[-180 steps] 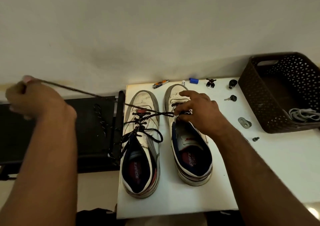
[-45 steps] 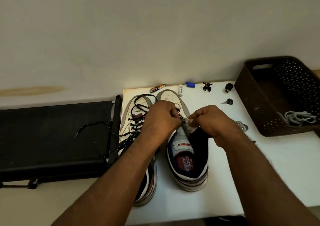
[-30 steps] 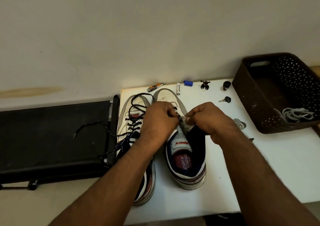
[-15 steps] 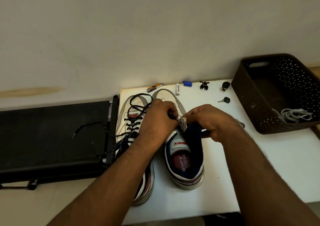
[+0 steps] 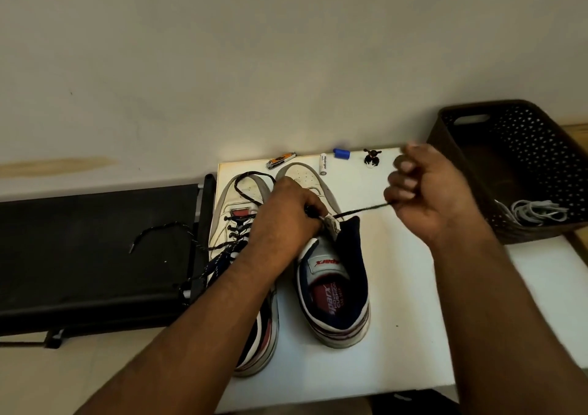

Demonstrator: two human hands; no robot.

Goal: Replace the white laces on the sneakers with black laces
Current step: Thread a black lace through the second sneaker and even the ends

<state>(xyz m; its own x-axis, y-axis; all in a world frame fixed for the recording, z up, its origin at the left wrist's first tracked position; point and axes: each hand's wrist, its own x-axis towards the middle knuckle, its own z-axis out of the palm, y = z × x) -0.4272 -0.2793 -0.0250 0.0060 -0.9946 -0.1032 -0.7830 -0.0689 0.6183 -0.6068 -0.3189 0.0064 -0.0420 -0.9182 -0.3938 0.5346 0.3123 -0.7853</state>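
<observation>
Two white sneakers stand side by side on the white table (image 5: 413, 319). The left sneaker (image 5: 237, 220) carries a black lace through its eyelets, with loose ends trailing off to the left. My left hand (image 5: 286, 220) grips the upper eyelet flap of the right sneaker (image 5: 334, 287). My right hand (image 5: 426, 192) is raised to the right and pinches a black lace (image 5: 359, 211), which runs taut from the eyelet to my fingers. The lower eyelets of the right sneaker are hidden by my left hand.
A dark perforated basket (image 5: 477, 173) at the right holds the white laces (image 5: 537, 211). A nail clipper (image 5: 280, 160), a battery (image 5: 323, 164), a blue cap (image 5: 341, 153) and a small black figure (image 5: 371, 157) lie along the back edge. A black bench (image 5: 95, 255) stands left of the table.
My right hand has moved away from the shoe, up and to the right, drawing the black lace out through the eyelet. My left hand stays on the right sneaker.
</observation>
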